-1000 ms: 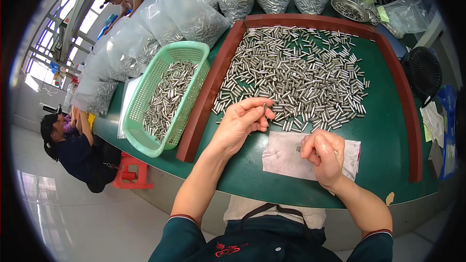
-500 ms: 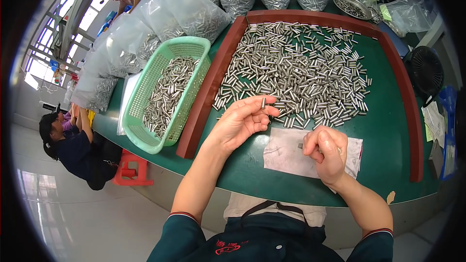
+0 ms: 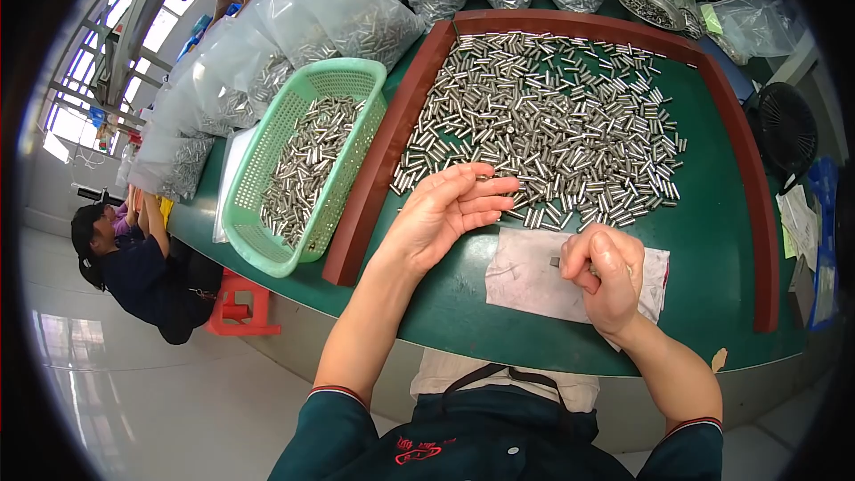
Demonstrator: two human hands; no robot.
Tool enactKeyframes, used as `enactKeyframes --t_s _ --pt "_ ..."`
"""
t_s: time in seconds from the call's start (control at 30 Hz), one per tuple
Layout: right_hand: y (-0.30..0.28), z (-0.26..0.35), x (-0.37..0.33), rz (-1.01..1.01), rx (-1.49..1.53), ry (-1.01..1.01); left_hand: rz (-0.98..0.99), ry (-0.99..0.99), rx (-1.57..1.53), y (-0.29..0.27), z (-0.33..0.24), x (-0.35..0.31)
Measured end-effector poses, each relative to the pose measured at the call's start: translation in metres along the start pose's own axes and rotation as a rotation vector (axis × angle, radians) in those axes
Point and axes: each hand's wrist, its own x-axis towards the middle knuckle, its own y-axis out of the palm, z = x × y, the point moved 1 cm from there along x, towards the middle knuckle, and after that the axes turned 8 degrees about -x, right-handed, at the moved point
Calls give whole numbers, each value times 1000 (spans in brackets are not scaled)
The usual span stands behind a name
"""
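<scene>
Many short steel pins [image 3: 552, 125] lie spread across a green tabletop inside a dark red frame. My left hand [image 3: 450, 214] is turned palm up at the near edge of the pins. Its fingers are stretched out, and no pin shows clearly in it. My right hand [image 3: 610, 276] is curled into a fist above a stained white cloth [image 3: 525, 281]. What it holds is mostly hidden by its fingers. A small grey piece [image 3: 555, 261] shows just beside its fingertips; I cannot tell whether it is gripped or lies on the cloth.
Left of the frame [image 3: 383, 160] stands a green plastic basket [image 3: 245, 214] with more pins. Clear bags [image 3: 356, 22] of pins line the back and left. A metal bowl [image 3: 646, 9] and a black fan [image 3: 785, 134] are at right. Two people work at left, near a red stool [image 3: 240, 307].
My left hand held a pin upright between thumb and finger; now its fingers have spread and that pin no longer shows. My right hand stays closed in nearly the same place.
</scene>
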Motion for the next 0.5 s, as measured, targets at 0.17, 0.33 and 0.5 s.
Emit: enactKeyframes --t_s 0.17,0.33,0.5 --pt "0 0 0 3 -1 -2 2 15 -16 -1 0 -1" --pt "1 1 1 2 -5 -6 -140 897 749 12 -13 -17" --pt "0 1 -1 8 -2 7 -804 1376 1401 9 -60 -60"
